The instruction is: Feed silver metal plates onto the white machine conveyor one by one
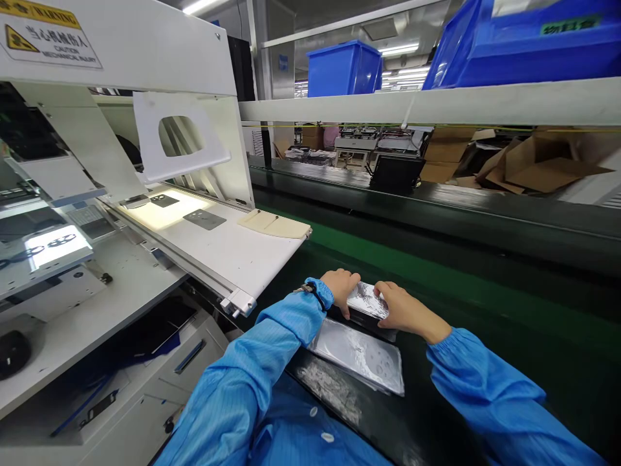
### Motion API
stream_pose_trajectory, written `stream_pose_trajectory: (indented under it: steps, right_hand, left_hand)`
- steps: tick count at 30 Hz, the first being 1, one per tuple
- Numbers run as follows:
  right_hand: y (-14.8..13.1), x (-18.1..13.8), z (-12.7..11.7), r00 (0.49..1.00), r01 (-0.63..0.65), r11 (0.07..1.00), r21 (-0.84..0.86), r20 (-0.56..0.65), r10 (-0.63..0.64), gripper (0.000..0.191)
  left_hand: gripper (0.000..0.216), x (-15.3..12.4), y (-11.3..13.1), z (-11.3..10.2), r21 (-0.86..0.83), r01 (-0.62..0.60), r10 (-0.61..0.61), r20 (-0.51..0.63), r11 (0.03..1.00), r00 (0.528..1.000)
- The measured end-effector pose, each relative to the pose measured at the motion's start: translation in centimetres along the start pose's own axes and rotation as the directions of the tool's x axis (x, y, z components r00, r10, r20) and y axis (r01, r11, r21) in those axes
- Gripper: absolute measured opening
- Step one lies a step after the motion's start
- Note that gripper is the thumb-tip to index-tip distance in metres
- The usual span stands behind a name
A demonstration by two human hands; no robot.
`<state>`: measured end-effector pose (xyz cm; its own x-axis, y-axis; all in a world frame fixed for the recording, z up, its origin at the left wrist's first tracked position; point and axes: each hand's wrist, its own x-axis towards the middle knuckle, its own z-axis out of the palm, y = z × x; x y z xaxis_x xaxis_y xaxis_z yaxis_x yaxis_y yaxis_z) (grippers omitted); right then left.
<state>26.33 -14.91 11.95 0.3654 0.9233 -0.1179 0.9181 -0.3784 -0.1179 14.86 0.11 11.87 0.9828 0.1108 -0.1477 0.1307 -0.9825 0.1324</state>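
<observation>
Both my hands grip one small flat item wrapped in shiny silver film, held low over the dark workbench edge. My left hand curls over its left end, fingers closed on it. My right hand clasps its right end, fingers folded round it. A dark flat block lies just under the item. Nearer me, a stack of silver foil bags lies flat on the bench. Both arms wear blue sleeves, and a wrist strap circles my left wrist.
A white machine with a white feed belt stands at left, with dark plates and a beige pad on it. A green conveyor belt runs beyond my hands. Blue bins and cardboard boxes sit behind.
</observation>
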Motion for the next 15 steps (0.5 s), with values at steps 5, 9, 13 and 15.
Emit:
stream_pose_trajectory:
  steps: [5, 9, 13, 15]
  right_hand:
    - [0.5, -0.6, -0.4, 0.999, -0.009, 0.999, -0.036, -0.036, 0.007, 0.043]
    - [0.9, -1.5, 0.7, 0.994, 0.032, 0.997, -0.076, -0.102, -0.040, 0.047]
    - [1.9, -1.9, 3.7, 0.930, 0.170, 0.964, -0.204, -0.290, -0.225, 0.045]
    - [2.6, -1.9, 5.1, 0.894, 0.225, 0.941, -0.253, -0.331, -0.303, 0.041]
  left_hand:
    - [0.075, 0.3, -0.9, -0.1, -0.022, -0.035, 0.034, -0.021, 0.999, 0.999]
    - [0.096, -1.0, -1.6, 0.9, -0.171, -0.076, 0.041, -0.201, 0.982, 0.979]
    - [0.086, -4.7, -1.8, 3.9, -0.428, -0.088, -0.161, -0.511, 0.899, 0.844]
    - [0.062, -7.0, -1.7, 6.3, -0.527, -0.108, -0.282, -0.604, 0.843, 0.745]
